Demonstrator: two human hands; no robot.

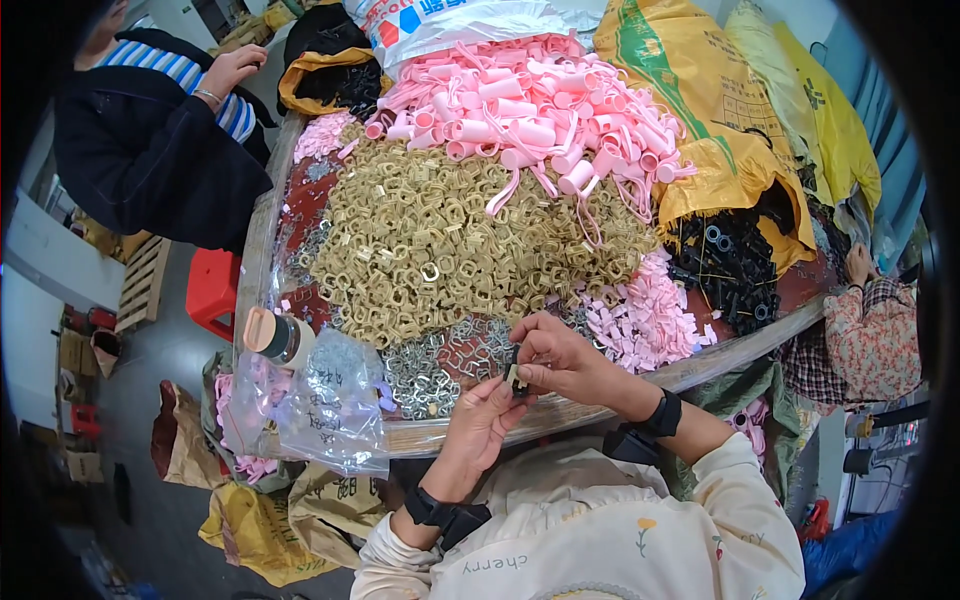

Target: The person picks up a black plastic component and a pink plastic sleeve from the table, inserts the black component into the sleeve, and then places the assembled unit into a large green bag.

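Observation:
Just above the table's front edge, my left hand [478, 428] and my right hand [570, 362] meet around a small black piece [517, 380] with a pale bit on it; its exact kind is too small to tell. The fingers of both hands are closed on it. Beyond them lie a pile of silver metal clips [455, 355] and a large heap of gold-coloured square rings [430, 235]. Small flat pink pieces [650, 320] lie to the right of my right hand. Pink tube-shaped parts with straps [530, 105] are heaped at the back.
A yellow woven sack [690, 90] spills black plastic parts [735, 275] at the right. A bottle [280, 338] and a clear plastic bag [335, 400] stand at the front left. One person [150, 150] stands at the left; another person's patterned sleeve [875, 335] shows at the right.

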